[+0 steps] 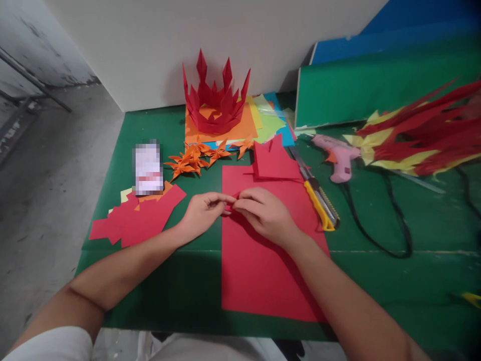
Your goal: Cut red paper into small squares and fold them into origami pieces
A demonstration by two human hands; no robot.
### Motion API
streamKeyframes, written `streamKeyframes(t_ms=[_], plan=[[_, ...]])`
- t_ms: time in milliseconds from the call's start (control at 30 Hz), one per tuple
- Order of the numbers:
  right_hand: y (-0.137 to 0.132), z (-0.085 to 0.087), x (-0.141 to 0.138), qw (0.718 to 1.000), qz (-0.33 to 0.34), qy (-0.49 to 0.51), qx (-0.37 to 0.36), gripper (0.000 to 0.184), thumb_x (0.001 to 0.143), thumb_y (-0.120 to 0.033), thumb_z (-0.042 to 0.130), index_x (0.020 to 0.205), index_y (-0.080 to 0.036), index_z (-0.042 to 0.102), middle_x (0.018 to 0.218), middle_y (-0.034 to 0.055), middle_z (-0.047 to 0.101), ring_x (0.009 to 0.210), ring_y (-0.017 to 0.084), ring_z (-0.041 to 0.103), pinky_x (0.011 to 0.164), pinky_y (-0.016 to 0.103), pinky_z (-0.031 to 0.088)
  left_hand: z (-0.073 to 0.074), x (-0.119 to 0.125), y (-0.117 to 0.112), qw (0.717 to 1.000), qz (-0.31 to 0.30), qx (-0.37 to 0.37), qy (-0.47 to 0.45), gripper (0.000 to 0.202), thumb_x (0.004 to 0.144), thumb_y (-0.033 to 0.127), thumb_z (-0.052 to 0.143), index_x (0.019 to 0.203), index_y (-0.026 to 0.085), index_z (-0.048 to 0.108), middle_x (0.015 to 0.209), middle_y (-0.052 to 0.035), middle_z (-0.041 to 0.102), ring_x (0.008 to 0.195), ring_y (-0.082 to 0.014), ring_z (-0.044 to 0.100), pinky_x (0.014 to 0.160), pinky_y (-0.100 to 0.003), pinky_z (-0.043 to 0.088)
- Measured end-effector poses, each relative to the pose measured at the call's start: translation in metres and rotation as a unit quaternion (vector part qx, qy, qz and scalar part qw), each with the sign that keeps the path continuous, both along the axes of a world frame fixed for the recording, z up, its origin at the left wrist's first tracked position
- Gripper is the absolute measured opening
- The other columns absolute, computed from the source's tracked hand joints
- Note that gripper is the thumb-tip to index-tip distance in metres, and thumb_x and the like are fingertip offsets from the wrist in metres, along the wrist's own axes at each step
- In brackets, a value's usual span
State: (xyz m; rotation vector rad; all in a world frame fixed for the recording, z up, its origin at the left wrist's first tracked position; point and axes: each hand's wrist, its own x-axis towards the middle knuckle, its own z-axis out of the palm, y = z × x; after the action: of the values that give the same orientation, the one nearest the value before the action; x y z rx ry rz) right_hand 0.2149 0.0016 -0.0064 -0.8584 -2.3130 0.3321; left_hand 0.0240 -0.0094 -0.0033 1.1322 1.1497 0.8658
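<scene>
My left hand point(203, 210) and my right hand point(265, 213) meet at the fingertips over a large red paper sheet point(274, 281). Between them they pinch a small piece of red paper point(233, 204), mostly hidden by my fingers. Just beyond my right hand lies a stack of red paper pieces point(276, 160) on the sheet's far edge. A yellow box cutter point(319, 205) rests along the sheet's right side. Left of my left hand, red paper pieces point(141, 218) spread in a loose pile.
A folded red paper crown point(216, 118) stands on coloured sheets at the back. Orange paper flowers point(193, 158) lie before it, a phone point(148, 168) to the left. On the right are a pink glue gun point(340, 155) with a black cord and red-and-yellow paper strips point(424, 130).
</scene>
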Motion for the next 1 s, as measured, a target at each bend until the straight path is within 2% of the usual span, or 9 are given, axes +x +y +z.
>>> streamKeyframes(t_ms=[267,400,567,800,1000], plan=[[0.0007,-0.0002,0.0002,0.999,-0.006,0.039,0.009,0.015,0.095,-0.020,0.051,0.092,-0.021,0.066,0.090,0.0086,0.068,0.083,0.020,0.061,0.073,0.033,0.050,-0.0001,0.0000,0.0004,0.998,0.016,-0.025,-0.052,0.026,0.071,0.031,0.075,0.089,0.012,0.076,0.086,-0.0064,0.078,0.075,-0.0179,0.074,0.081,-0.036,0.063],[0.0013,-0.0003,0.0006,0.999,-0.013,0.037,-0.010,0.017,0.095,-0.022,0.050,0.091,-0.022,0.066,0.090,0.0081,0.068,0.083,0.020,0.062,0.073,0.034,0.050,-0.0001,-0.0015,0.0010,0.998,0.000,-0.028,-0.062,0.030,0.070,0.032,0.078,0.092,0.012,0.076,0.088,-0.0069,0.078,0.077,-0.0188,0.075,0.085,-0.037,0.062],[0.0011,-0.0011,0.0001,0.999,-0.012,0.046,-0.017,0.015,0.095,-0.021,0.051,0.090,-0.022,0.065,0.088,0.0077,0.068,0.082,0.020,0.062,0.073,0.034,0.050,-0.0028,-0.0029,0.0012,0.998,-0.024,-0.022,-0.051,0.029,0.072,0.025,0.074,0.099,0.012,0.074,0.094,-0.0079,0.078,0.082,-0.0192,0.075,0.088,-0.037,0.061],[-0.0001,0.0018,-0.0030,0.990,-0.024,0.075,-0.120,0.013,0.092,-0.024,0.056,0.080,-0.022,0.061,0.081,0.0052,0.065,0.078,0.019,0.061,0.071,0.032,0.049,-0.0059,-0.0013,-0.0038,1.000,-0.018,0.011,-0.017,0.039,0.076,0.016,0.066,0.115,0.014,0.067,0.095,-0.0067,0.075,0.083,-0.0151,0.073,0.084,-0.030,0.061],[-0.0005,-0.0010,-0.0058,0.988,-0.047,0.067,-0.128,0.015,0.092,-0.023,0.055,0.078,-0.021,0.057,0.077,0.0041,0.062,0.074,0.018,0.059,0.069,0.031,0.046,-0.0087,-0.0002,-0.0045,0.999,-0.039,0.026,-0.012,0.038,0.079,0.018,0.064,0.116,0.012,0.066,0.098,-0.0085,0.075,0.085,-0.0174,0.074,0.085,-0.033,0.062]])
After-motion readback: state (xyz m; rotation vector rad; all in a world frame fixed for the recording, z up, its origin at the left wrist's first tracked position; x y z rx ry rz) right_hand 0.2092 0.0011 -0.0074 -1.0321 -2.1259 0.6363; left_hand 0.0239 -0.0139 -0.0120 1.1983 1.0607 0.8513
